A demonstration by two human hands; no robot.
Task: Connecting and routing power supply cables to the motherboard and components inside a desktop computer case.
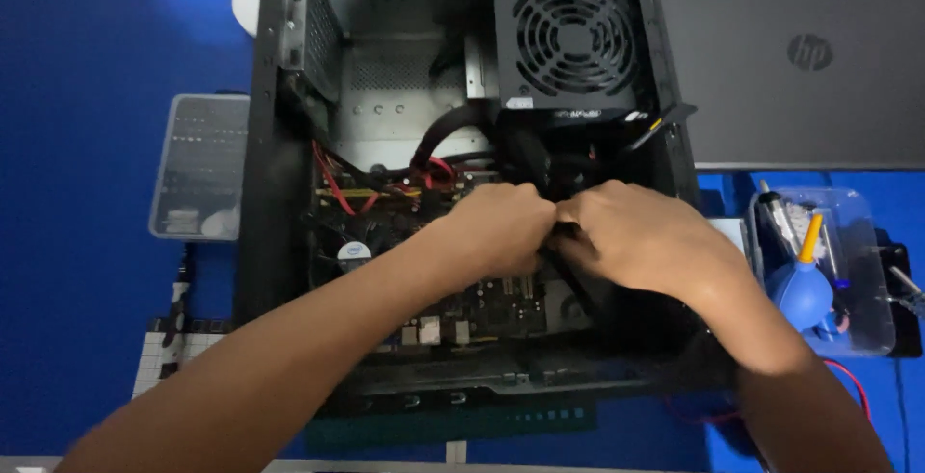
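Both sets of fingers pinch the black cable [567,266]: my left hand [501,223] and right hand [641,237] meet knuckle to knuckle above the motherboard [482,304], near the computer case's [265,194] right wall. I judge the cable light, flexible and best held near its connector.

My head camera, the only view, looks steeply down from close above the open computer case [462,194], which fills the frame's centre; my forearms enter from the bottom edge toward the middle.
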